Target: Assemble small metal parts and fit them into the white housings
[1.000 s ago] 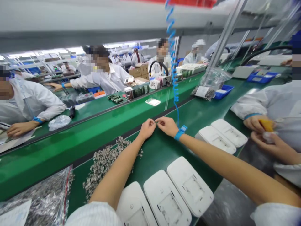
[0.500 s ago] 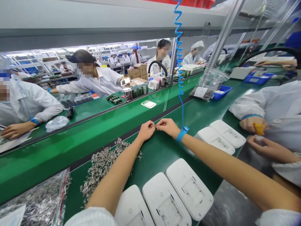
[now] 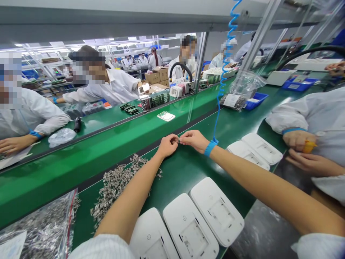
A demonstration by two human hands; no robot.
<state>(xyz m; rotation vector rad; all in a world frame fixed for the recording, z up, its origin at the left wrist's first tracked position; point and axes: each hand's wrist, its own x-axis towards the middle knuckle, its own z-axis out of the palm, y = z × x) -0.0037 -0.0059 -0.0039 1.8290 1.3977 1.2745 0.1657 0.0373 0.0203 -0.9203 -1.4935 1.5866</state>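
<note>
Bare left hand (image 3: 168, 145) and bare right hand (image 3: 195, 140) work a pinched, tiny silvery metal piece (image 3: 179, 140) between them, the next move likely wanting steadiness!

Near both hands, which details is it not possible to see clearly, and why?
All in the head view:
Small piece between the left hand and right hand: too small, partly covered by them; shape unclear.
Pile of metal pieces: partly hidden behind left forearm.
Leftmost white casing: lower end cut off by bottom edge.
Lower-left paper label: writing too blurred; cut off by picture edges.
</note>
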